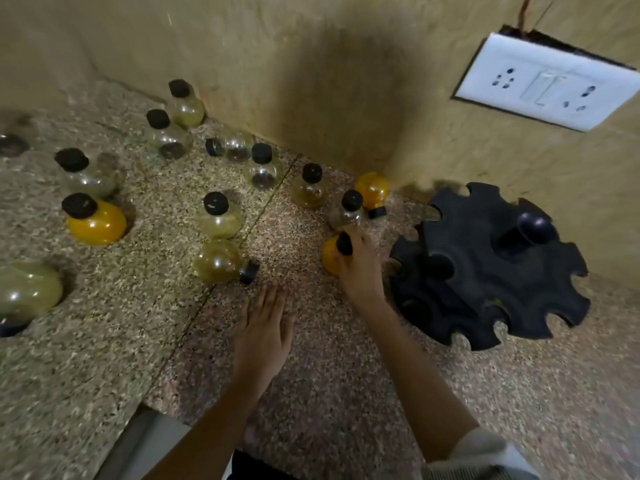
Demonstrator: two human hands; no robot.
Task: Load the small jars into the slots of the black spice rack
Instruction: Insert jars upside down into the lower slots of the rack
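At centre frame a yellow jar (pixel 330 259) is gripped by its black cap in the closed right hand (pixel 360 268), seemingly for carrying to the empty-slotted black spice rack (pixel 491 268) at right, while the left hand (pixel 265 327) is rested flat, open and empty.

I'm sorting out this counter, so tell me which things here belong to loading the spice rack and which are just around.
Part of the job:
- black spice rack, slots look empty
- small jars scattered on the counter, e.g. orange jar
- orange jar gripped by the right hand
- left hand, flat on the counter

Just around:
- wall socket plate
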